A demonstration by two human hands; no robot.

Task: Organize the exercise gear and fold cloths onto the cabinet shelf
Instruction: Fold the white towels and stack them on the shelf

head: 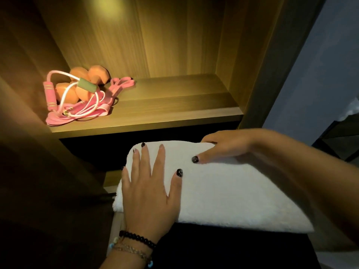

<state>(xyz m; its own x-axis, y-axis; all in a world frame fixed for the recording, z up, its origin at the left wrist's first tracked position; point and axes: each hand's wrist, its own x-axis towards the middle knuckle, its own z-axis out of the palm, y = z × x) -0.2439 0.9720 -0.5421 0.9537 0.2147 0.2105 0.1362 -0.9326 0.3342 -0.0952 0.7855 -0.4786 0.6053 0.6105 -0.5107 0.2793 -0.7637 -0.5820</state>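
Left hand [147, 191] flat, fingers spread, pressing folded white towel [223, 191]; right hand [227, 146] gripping its far edge, below lit cabinet shelf [174, 113]. Dumbbells [85, 84], jump rope [64, 94], resistance bands [116, 88] already shelved left. Risk: fold slumping open if lifted one-sided.

I see a plain white towel [223, 191] at about five o'clock, and on it my left hand [149, 193] and right hand [227, 146] both show black, glittery nails. My left wrist carries a black bead bracelet [138, 239] and thinner ones with pale blue beads. At ten o'clock on the brown wood-grain shelf [174, 105] lie orange dumbbells [85, 84], a pink skipping rope [50, 94] with yellow-green stripes on its handle and a white cord, and pink bands [120, 85].
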